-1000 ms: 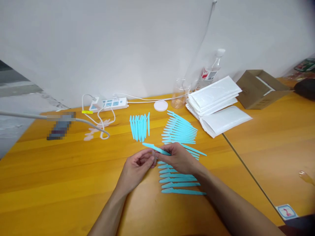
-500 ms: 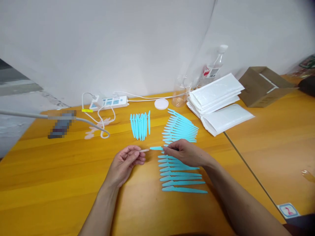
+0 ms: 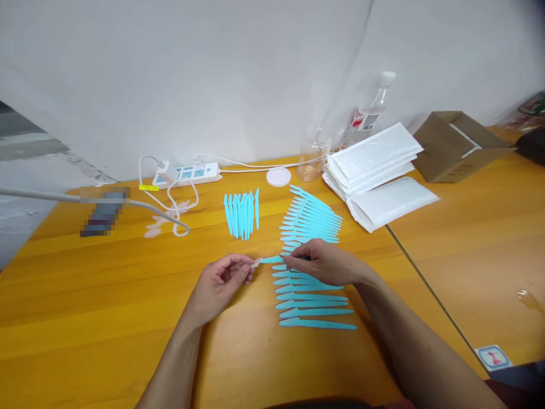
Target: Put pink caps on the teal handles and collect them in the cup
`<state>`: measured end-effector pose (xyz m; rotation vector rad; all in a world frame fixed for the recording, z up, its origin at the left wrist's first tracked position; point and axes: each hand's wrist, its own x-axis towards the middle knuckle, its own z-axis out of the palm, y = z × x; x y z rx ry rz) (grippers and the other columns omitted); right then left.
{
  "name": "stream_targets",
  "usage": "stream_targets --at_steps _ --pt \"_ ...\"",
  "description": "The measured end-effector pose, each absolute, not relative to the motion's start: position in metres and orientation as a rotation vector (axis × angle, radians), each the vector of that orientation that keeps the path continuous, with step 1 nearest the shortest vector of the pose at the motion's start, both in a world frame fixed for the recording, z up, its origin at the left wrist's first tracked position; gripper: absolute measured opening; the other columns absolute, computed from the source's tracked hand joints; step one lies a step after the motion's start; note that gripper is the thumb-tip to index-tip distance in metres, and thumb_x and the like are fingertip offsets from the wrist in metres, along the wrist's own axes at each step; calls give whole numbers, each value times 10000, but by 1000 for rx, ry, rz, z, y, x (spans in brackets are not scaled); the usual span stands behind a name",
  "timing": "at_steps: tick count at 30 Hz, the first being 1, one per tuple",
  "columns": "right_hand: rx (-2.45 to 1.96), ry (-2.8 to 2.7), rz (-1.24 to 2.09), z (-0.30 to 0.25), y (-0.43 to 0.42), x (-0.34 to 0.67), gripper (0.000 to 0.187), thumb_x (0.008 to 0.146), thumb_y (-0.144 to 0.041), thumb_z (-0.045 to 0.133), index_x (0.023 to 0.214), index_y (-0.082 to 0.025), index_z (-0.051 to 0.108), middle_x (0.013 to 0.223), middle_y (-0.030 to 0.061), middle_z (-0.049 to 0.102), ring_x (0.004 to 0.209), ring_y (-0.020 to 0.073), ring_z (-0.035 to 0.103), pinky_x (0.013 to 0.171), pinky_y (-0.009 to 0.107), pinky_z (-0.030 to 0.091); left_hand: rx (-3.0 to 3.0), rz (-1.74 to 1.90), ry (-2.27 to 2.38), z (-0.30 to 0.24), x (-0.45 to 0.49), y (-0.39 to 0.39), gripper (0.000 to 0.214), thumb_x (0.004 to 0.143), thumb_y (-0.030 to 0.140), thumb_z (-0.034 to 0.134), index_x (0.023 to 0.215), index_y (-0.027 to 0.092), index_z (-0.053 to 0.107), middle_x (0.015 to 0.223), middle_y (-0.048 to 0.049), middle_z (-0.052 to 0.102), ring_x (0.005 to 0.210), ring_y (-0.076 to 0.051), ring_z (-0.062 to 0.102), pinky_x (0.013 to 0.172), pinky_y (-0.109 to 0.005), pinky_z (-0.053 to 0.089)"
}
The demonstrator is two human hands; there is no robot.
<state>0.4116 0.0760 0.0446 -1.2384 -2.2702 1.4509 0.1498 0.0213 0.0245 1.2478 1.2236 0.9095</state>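
Observation:
My left hand point(image 3: 225, 284) pinches a small translucent blade cap point(image 3: 256, 263) between thumb and fingertips. In my right hand point(image 3: 319, 261) is a light-blue eyebrow razor point(image 3: 270, 259), its slim end pointing left. The cap's edge meets the razor's tip; whether it has slid over the blade I cannot tell. Beneath and around my right hand lies a long column of blue razors point(image 3: 313, 295), fanned out at its far end point(image 3: 317, 213). A smaller group of razors point(image 3: 242, 216) stands apart, farther back and to the left, side by side.
Several translucent caps point(image 3: 153, 230) lie by a white cable at the left, near a blurred phone point(image 3: 106, 213). Along the wall are a power strip point(image 3: 198, 172), a round white lid point(image 3: 279, 176), a clear jar point(image 3: 313, 162), a bottle point(image 3: 368, 116), white mailers point(image 3: 392, 204) and a cardboard box point(image 3: 447, 153).
The cap in my left hand has come right and now touches the razor's tip; a gap was between them before. My right hand stays almost in place.

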Motion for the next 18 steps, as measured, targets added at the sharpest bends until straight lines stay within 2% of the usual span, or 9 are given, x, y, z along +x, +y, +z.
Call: stream_targets --at_steps 9,14,18 --pt "-1219 -2291 1444 50 73 409 501 915 -534 442 559 -186 392 593 -41 279 572 99 223 489 246 187 1289 861 1211 28 155 19 222 856 371 677 895 153 690 777 -45 672 707 -132 598 676 -229 473" --pt "-1216 -2357 1441 50 69 405 479 939 -510 411 587 -187 371 601 -46 263 556 91 218 491 244 178 1358 796 1205 25 166 16 211 898 363 622 942 162 669 791 -40 671 723 -128 601 677 -219 471" --pt "-1269 -2387 1315 51 65 401 479 944 -494 417 581 -186 369 575 -49 276 541 89 231 500 254 168 1368 801 1230 18 171 16 207 906 356 610 978 170 665 804 -41 679 743 -132 611 702 -223 481"
